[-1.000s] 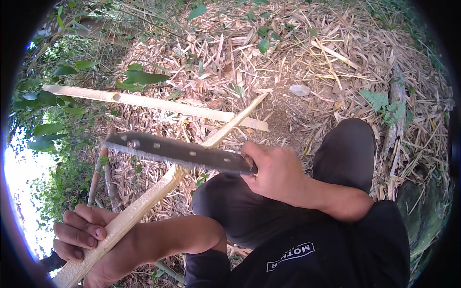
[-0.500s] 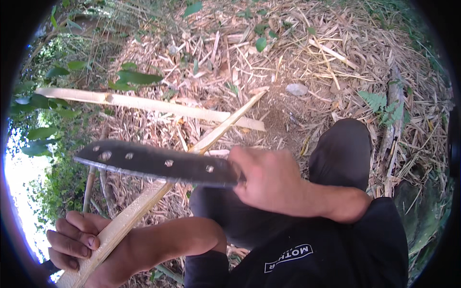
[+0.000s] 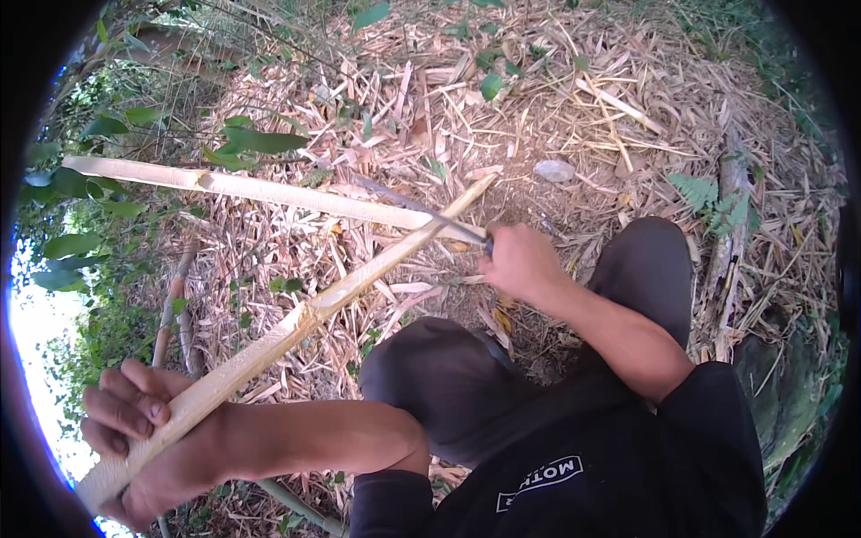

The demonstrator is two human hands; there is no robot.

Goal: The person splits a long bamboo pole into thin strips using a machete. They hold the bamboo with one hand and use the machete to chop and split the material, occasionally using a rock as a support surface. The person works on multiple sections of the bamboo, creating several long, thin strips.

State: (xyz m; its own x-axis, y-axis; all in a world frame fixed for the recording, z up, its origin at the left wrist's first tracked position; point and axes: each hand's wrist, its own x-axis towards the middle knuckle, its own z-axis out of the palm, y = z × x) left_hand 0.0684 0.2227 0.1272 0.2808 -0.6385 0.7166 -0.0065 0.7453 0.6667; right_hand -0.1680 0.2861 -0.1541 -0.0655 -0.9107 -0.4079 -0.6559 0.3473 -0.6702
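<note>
The fingers of my left hand [image 3: 126,403] are wrapped around the near-left end of a long, pale yellow, split-wood strip [image 3: 260,356]. It slants away from me toward the far right, tapering to a point, with a knobbly joint partway along. My right hand [image 3: 523,263] is closed on the handle of a long, dark metal knife [image 3: 459,227], its blade pointing far left across the strip near the tapered end. The blade shows nearly edge-on, so I can't tell whether it touches the wood. Beyond lies a second pale, flat wooden strip [image 3: 296,197], running leftward over dry brown leaf litter [image 3: 484,99].
</note>
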